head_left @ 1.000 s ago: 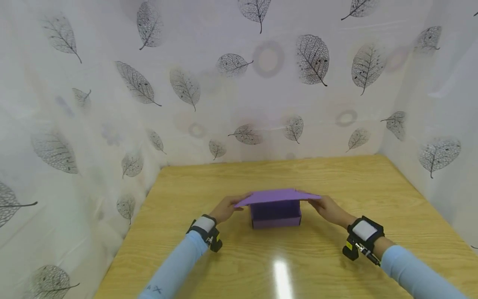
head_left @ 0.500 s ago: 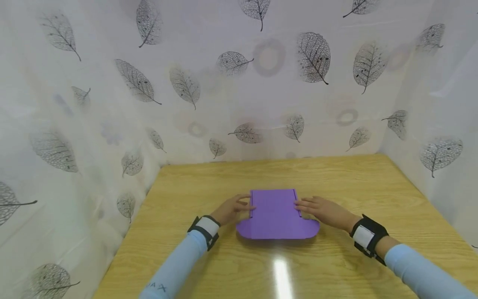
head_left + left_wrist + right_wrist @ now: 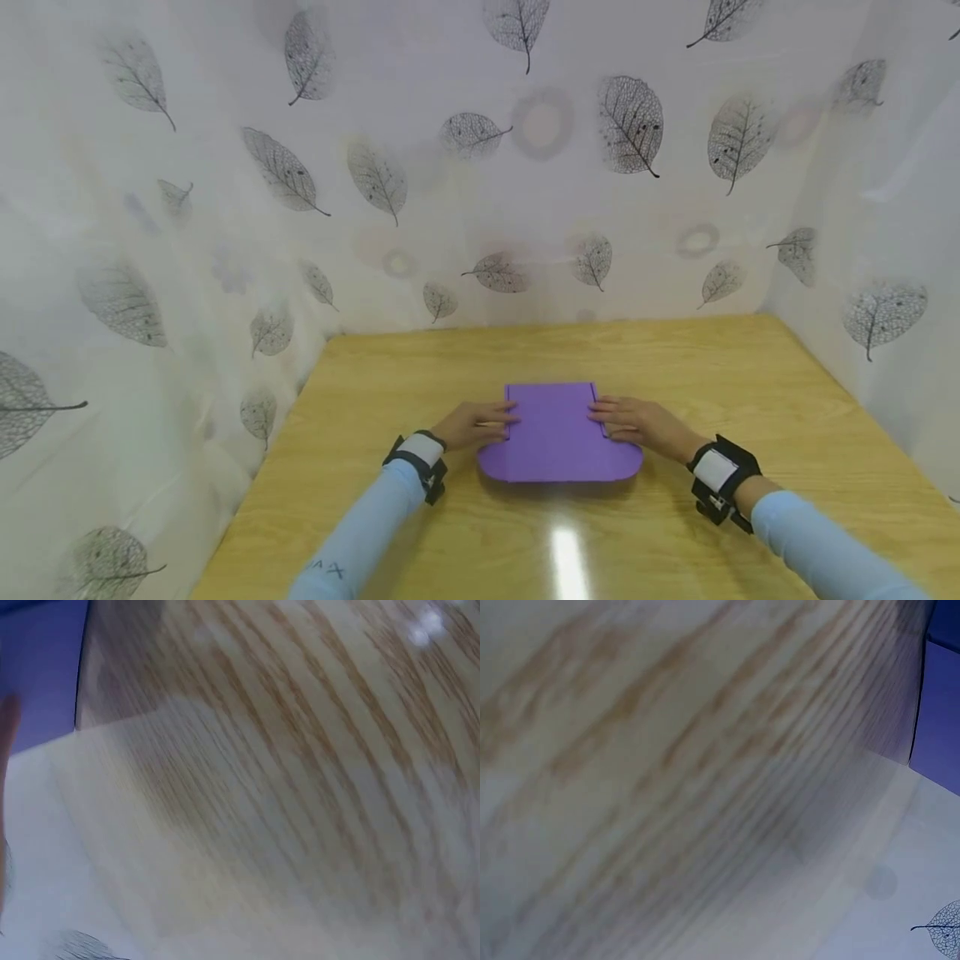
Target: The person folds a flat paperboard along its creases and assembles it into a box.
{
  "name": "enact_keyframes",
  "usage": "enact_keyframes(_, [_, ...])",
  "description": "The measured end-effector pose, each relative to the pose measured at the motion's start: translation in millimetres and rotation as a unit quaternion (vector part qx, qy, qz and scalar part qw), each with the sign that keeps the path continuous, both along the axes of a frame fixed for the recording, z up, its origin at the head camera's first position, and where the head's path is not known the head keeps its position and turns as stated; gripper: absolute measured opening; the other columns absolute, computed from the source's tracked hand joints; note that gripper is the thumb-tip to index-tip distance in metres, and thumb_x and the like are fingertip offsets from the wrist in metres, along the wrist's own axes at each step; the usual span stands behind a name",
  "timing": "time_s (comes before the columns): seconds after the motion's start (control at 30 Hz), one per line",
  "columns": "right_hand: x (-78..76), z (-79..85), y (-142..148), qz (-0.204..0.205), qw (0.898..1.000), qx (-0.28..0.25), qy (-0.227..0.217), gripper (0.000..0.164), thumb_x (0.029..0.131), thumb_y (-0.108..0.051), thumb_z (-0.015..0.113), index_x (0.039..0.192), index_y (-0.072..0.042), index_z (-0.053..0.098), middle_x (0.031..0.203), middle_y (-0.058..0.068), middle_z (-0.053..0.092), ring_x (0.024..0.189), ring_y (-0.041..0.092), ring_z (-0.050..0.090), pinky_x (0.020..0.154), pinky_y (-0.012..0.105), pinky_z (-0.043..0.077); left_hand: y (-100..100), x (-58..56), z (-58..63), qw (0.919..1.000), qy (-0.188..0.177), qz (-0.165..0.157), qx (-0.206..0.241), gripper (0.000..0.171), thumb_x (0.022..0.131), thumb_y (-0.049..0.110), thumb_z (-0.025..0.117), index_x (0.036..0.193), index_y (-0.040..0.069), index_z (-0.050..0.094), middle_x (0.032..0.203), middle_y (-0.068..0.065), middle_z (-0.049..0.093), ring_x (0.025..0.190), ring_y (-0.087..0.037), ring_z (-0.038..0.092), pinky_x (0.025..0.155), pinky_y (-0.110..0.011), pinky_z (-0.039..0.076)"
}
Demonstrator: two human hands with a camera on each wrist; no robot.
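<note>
A purple cardboard box (image 3: 552, 417) sits on the wooden table, its lid lying over the top. The lid's front flap (image 3: 560, 467), rounded at both ends, sticks out toward me above the tabletop. At the box's left edge, my left hand (image 3: 474, 423) rests its fairly straight fingers on the lid. My right hand (image 3: 648, 423) lies across the right edge with extended fingers touching the lid. The left wrist view catches one box side (image 3: 41, 679) and a sliver of finger; the right wrist view has the opposite side (image 3: 939, 712). The box's inside is hidden.
The wooden tabletop (image 3: 420, 362) spreads around the box, with a bright light reflection near its front. A pale curtain (image 3: 450, 200) printed with leaves encloses the back, left and right. Each wrist wears a black strapped camera mount (image 3: 723, 479).
The raised lid has come down over the box, its flap now reaching toward me. Both hands have gone from holding the lid's flap ends to resting on the lid's side edges.
</note>
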State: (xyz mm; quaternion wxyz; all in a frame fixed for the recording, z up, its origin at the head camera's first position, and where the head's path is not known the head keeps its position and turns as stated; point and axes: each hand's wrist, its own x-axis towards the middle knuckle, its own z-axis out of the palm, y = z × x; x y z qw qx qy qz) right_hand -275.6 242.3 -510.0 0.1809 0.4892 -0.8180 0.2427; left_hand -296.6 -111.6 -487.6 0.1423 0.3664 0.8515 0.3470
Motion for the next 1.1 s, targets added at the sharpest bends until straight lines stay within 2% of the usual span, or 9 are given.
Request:
enact_keyframes(0.13, [2.6,-4.6,0,0.002,0.998,-0.027,-0.053,0.044,0.077,-0.014,0.069,0.121,-0.011,0.061,0.126,0.016,0.057,0.126,0.018,0.047,0.105,0.007,0.022,-2,0.9,-2.5,0.9994,-0.030,0.009,0.013,0.040,0.083,0.016,0.065,0.122,0.015,0.059,0.143,0.001,0.041,0.132,-0.021,0.040,0.102,-0.030,0.040])
enact_keyframes(0.33, [4.3,-6.6,-1,-0.010,0.989,-0.072,-0.127,0.040,0.079,-0.011,0.068,0.119,-0.009,0.062,0.126,0.017,0.056,0.129,0.006,0.042,0.102,0.006,0.025,-1,1.5,-5.0,0.9992,0.002,0.024,0.031,0.037,0.081,0.019,0.068,0.117,0.015,0.063,0.137,0.001,0.049,0.128,-0.021,0.046,0.104,-0.034,0.038])
enact_keyframes(0.43, [3.3,-2.9,0,-0.034,0.977,-0.093,-0.187,0.037,0.082,-0.013,0.066,0.118,-0.008,0.062,0.126,0.016,0.057,0.126,0.003,0.044,0.100,0.006,0.029,1,0.1,-3.7,0.9983,-0.001,0.039,0.043,0.034,0.084,0.021,0.065,0.117,0.015,0.063,0.135,0.001,0.051,0.127,-0.022,0.046,0.105,-0.037,0.037])
enact_keyframes(0.57, [-0.4,12.0,3,-0.065,0.934,-0.137,-0.325,0.035,0.091,-0.017,0.056,0.124,-0.004,0.058,0.130,0.018,0.053,0.121,-0.004,0.044,0.098,0.013,0.037,5,-3.4,9.2,0.9932,-0.056,0.080,0.062,0.033,0.091,0.022,0.055,0.124,0.017,0.059,0.134,0.000,0.053,0.128,-0.023,0.046,0.108,-0.041,0.034])
enact_keyframes(0.67, [-5.3,20.9,4,-0.096,0.882,-0.181,-0.425,0.041,0.096,-0.024,0.048,0.126,0.002,0.053,0.130,0.013,0.055,0.112,-0.008,0.050,0.101,0.028,0.042,11,-4.4,22.3,0.9823,-0.130,0.102,0.088,0.032,0.095,0.018,0.049,0.124,0.008,0.058,0.130,-0.010,0.056,0.122,-0.029,0.051,0.105,-0.045,0.037])
enact_keyframes(0.8, [-10.5,16.6,2,-0.140,0.818,-0.260,-0.493,0.051,0.096,-0.030,0.047,0.126,0.011,0.048,0.112,-0.013,0.063,0.099,-0.012,0.054,0.097,0.033,0.046,24,-4.2,31.1,0.9577,-0.233,0.115,0.125,0.036,0.096,0.021,0.047,0.123,-0.003,0.054,0.129,-0.021,0.054,0.118,-0.034,0.054,0.100,-0.045,0.043])
enact_keyframes(0.87, [-9.7,10.7,1,-0.139,0.800,-0.298,-0.501,0.054,0.096,-0.030,0.048,0.126,0.014,0.044,0.105,-0.022,0.062,0.097,-0.012,0.055,0.094,0.026,0.048,28,-4.6,30.4,0.9480,-0.258,0.125,0.139,0.040,0.096,0.025,0.047,0.125,-0.002,0.053,0.132,-0.020,0.051,0.119,-0.034,0.052,0.101,-0.044,0.042])
enact_keyframes(0.97, [-5.5,5.0,0,-0.110,0.794,-0.337,-0.495,0.038,0.096,-0.025,0.047,0.127,-0.002,0.051,0.105,-0.024,0.061,0.100,-0.010,0.057,0.088,0.018,0.049,29,-6.6,27.0,0.9438,-0.257,0.133,0.160,0.040,0.096,0.024,0.049,0.124,-0.003,0.053,0.132,-0.021,0.051,0.121,-0.035,0.050,0.101,-0.042,0.042])
enact_keyframes(1.1, [4.3,12.7,6,-0.118,0.819,-0.313,-0.466,0.031,0.094,-0.022,0.052,0.124,-0.014,0.056,0.114,-0.014,0.064,0.103,-0.007,0.057,0.088,0.017,0.048,18,-8.9,29.4,0.9531,-0.241,0.121,0.138,0.036,0.095,0.019,0.050,0.123,-0.003,0.054,0.131,-0.020,0.052,0.121,-0.034,0.051,0.101,-0.040,0.042])
